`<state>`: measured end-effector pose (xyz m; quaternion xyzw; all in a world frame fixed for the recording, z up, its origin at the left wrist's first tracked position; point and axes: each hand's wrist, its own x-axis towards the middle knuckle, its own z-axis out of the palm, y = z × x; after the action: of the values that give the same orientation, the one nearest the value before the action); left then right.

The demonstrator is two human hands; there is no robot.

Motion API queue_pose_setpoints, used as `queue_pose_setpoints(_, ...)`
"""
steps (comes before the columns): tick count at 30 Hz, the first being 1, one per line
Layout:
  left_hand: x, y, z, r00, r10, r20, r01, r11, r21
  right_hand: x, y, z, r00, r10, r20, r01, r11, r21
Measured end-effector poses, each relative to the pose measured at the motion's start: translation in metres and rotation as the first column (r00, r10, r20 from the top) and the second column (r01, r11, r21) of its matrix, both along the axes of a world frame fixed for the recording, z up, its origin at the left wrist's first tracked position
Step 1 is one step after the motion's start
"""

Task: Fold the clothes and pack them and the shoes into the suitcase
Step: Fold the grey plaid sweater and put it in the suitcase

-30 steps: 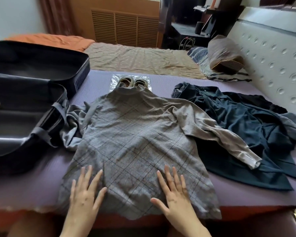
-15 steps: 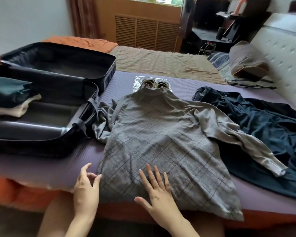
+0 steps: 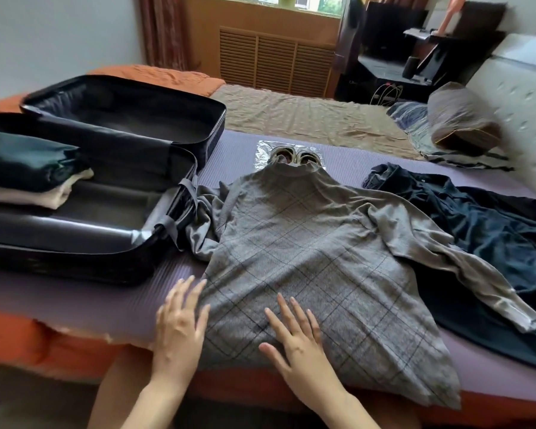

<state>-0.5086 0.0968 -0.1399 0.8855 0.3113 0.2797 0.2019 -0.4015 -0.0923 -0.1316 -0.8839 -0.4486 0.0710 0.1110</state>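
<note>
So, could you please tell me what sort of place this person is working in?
Most likely a bedroom in a home: the work surface is a bed with a padded headboard and a pillow beside it, and a curtain hangs by the window.

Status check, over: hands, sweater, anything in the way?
Left hand open at the sweater edge; right hand open, flat on it. Sweater spread, unfolded. Collar overlaps shoes; sleeve lies on dark garment.
</note>
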Motion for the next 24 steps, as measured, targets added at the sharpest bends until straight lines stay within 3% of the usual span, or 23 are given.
queue_pose_setpoints(2, 0.003, 0.002, -0.008, 0.989, -0.096, -0.116, 0.098, 0.995, 0.009, 0.006, 0.021, 0.018, 0.994, -0.004, -0.105, 0.018, 0.991, 0.132)
queue_pose_setpoints(4, 0.0, 0.005, -0.02, 0.959, -0.177, -0.223, 0.181, 0.984, -0.002, 0.013, 0.049, 0.033, 0.993, 0.005, -0.116, 0.019, 0.979, 0.201)
queue_pose_setpoints(11, -0.002, 0.017, -0.029, 0.982, -0.185, 0.035, 0.188, 0.969, -0.159, 0.039, 0.164, 0.056, 0.991, -0.015, -0.132, 0.04, 0.981, 0.192)
queue_pose_setpoints(16, -0.004, 0.021, -0.039, 0.968, -0.244, -0.062, 0.236, 0.965, -0.117, 0.051, 0.206, 0.041, 0.999, -0.053, -0.009, 0.054, 0.996, 0.078)
queue_pose_setpoints(19, -0.003, 0.025, -0.039, 0.964, -0.256, -0.077, 0.245, 0.961, -0.129, 0.054, 0.215, 0.037, 0.999, -0.054, 0.004, 0.052, 0.973, 0.223)
queue_pose_setpoints(20, -0.002, 0.027, -0.039, 0.962, -0.261, -0.079, 0.251, 0.961, -0.121, 0.055, 0.216, 0.04, 0.997, -0.067, -0.043, 0.077, 0.948, 0.307)
queue_pose_setpoints(22, -0.001, 0.029, -0.04, 0.96, -0.263, -0.099, 0.254, 0.963, -0.092, 0.055, 0.215, 0.057, 0.95, -0.092, -0.3, 0.234, 0.845, 0.482)
queue_pose_setpoints(24, 0.0, 0.028, -0.044, 0.958, -0.26, -0.119, 0.251, 0.964, -0.087, 0.061, 0.21, 0.081, 0.778, 0.007, -0.628, 0.462, 0.671, 0.58)
